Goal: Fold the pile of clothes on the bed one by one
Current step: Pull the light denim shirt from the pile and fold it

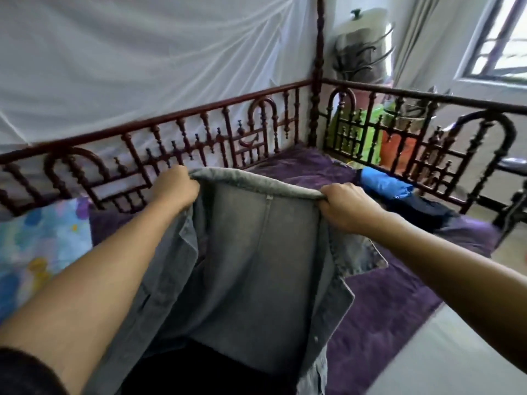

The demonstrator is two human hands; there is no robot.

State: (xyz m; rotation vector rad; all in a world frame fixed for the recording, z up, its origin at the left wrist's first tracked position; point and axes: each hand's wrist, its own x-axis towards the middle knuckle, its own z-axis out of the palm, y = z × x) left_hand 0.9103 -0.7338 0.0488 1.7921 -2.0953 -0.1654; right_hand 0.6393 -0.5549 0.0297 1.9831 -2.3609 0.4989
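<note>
- Over the purple bed cover point(385, 295), right in front of me, I've got the grey denim shirt point(256, 252) lifted and spread between both hands.
- Left hand point(175, 185): fingers curled tight over the shirt's top edge at its left corner, knuckles towards the wooden rail point(199, 129).
- Right hand point(346, 208): same grip at the other corner, fist closed round the rolled top edge.
- That top edge runs taut from fist to fist, sitting a little higher on the left. Everything else hangs below my hands and back towards me, between my forearms.
- The open side faces me. A small hanging loop point(269, 197) sits just under the top edge on the centre seam, and the front panels flap outward on either side.
- A snap button point(316, 339) shows near the edge of the right panel, low down.
- The hem drops out of view at the bottom, over something dark I can't make out.
- Beyond my right hand, near the bed's far corner, a folded blue garment point(382, 186) lies touching a dark navy one point(422, 209).
- Left of my left arm, pastel patterned bedding point(37, 246) lies up against the rail.
- A white net point(142, 52) hangs behind the rail. A green bag point(356, 132) and an orange one point(396, 149) stand outside the corner post, with the window point(499, 38) up at the right.
</note>
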